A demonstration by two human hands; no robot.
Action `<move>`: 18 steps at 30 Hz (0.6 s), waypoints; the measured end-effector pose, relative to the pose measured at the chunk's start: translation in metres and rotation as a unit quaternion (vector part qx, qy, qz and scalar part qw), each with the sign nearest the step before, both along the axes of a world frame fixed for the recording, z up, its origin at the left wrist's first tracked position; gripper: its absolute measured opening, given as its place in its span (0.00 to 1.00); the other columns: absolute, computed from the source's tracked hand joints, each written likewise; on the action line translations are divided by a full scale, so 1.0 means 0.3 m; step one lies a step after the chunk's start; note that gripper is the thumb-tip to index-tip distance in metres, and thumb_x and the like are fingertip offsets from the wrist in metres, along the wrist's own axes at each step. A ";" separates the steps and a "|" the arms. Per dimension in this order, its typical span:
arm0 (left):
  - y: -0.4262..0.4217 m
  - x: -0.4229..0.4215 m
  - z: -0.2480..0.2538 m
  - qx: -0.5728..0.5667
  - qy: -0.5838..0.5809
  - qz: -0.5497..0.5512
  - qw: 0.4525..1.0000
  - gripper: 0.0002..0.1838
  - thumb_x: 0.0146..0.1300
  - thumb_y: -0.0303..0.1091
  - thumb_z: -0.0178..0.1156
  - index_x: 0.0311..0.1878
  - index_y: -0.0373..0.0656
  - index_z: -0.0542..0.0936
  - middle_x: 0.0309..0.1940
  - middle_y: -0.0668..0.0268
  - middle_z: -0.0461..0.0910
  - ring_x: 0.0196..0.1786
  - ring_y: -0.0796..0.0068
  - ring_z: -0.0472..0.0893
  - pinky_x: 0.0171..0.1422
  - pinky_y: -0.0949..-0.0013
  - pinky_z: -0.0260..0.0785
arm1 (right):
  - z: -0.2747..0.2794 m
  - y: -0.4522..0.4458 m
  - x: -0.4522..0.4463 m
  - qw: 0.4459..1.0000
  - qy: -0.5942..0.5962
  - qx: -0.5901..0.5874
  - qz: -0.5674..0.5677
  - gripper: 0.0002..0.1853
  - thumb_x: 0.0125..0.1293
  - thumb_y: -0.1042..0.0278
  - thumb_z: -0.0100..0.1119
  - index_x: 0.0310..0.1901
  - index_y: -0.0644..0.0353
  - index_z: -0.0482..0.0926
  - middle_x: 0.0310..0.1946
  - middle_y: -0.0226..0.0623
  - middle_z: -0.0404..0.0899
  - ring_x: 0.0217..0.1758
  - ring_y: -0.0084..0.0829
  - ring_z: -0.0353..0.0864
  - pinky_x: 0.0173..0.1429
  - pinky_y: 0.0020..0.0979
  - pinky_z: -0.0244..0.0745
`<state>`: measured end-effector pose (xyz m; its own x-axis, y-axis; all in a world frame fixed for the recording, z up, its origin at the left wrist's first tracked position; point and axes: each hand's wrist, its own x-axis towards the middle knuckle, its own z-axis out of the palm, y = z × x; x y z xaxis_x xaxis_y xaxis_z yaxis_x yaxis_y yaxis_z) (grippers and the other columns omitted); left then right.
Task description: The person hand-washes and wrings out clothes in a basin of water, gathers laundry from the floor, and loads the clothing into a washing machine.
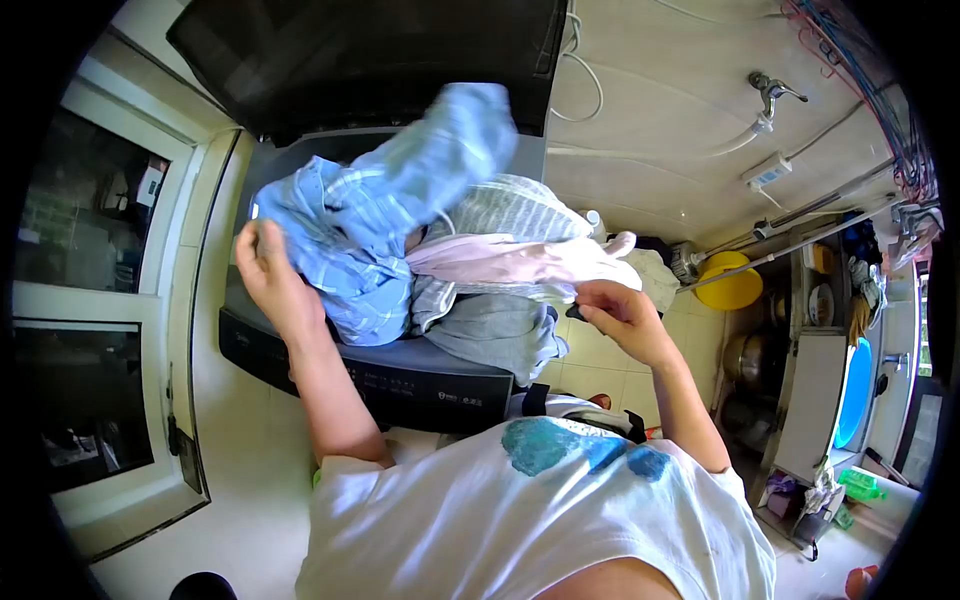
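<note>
A blue plaid shirt (365, 290) lies bunched over the left part of a dark top-loading washing machine (430, 395), one part of it raised and blurred by motion. At its left edge is my left hand (268, 262), thumb and fingers closed near the cloth. My right hand (622, 318) pinches at the right end of the pile, by a pink garment (500, 260) and a small dark piece. Beside the shirt lie a grey-white striped garment (510, 208) and a grey garment (500, 330).
The machine's raised dark lid (370, 60) stands behind the clothes. A wall tap (770, 95) is at the upper right. Farther right are a yellow basin (728, 282), a cabinet (808, 400) and a blue basin (855, 395). A glazed door (85, 390) stands at the left.
</note>
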<state>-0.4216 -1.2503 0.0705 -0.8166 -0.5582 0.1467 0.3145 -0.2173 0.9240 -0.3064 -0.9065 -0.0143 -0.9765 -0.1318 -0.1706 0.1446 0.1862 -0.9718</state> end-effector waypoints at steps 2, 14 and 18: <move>0.004 0.044 -0.035 -0.263 0.023 -0.099 0.959 0.24 0.59 0.39 0.61 0.56 0.38 0.68 0.52 0.61 0.70 0.53 0.71 0.72 0.56 0.67 0.64 | -0.028 0.034 0.033 0.993 -0.102 -0.037 -0.047 0.16 0.60 0.67 0.60 0.48 0.64 0.75 0.35 0.29 0.78 0.37 0.17 0.75 0.40 0.21 0.71; 0.248 0.185 -0.382 -0.481 -0.084 -0.399 0.776 0.32 0.51 0.37 0.68 0.54 0.38 0.62 0.45 0.53 0.71 0.49 0.59 0.73 0.53 0.62 0.65 | -0.214 -0.023 0.173 0.983 -0.169 0.052 0.046 0.15 0.59 0.67 0.62 0.45 0.65 0.76 0.32 0.35 0.80 0.35 0.23 0.77 0.41 0.26 0.73; 0.263 0.176 -0.350 -0.399 -0.095 -0.422 0.809 0.32 0.53 0.35 0.66 0.57 0.40 0.60 0.49 0.52 0.71 0.50 0.65 0.74 0.52 0.67 0.67 | -0.219 -0.017 0.198 0.980 -0.192 0.043 0.007 0.14 0.60 0.65 0.59 0.45 0.64 0.76 0.31 0.32 0.80 0.33 0.21 0.77 0.36 0.24 0.73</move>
